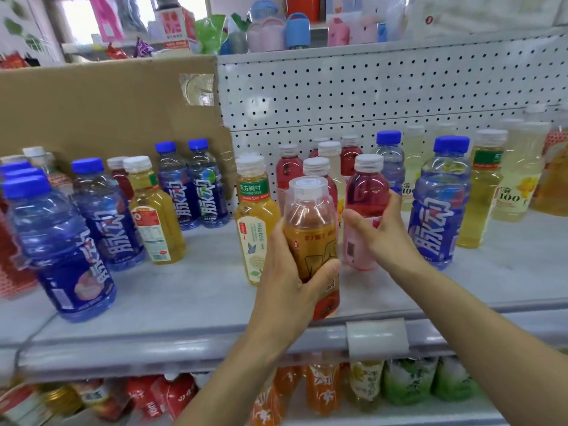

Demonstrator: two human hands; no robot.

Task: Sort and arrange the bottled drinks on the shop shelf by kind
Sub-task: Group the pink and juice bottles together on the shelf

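Lighting bright, even and diffuse; an overexposed patch (76,23) at 11 o'clock is blown to white, and shadows on the shelf (199,287) are faint. Wide-angle distortion bows the shelf rim and tilts the blue bottle (61,250) at 9 o'clock outward; edges are soft and smeared, the centre fairly sharp.

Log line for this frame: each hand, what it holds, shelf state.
left hand: grips amber bottle | right hand: grips pink bottle | shelf: drink kinds mixed, sorting not finished
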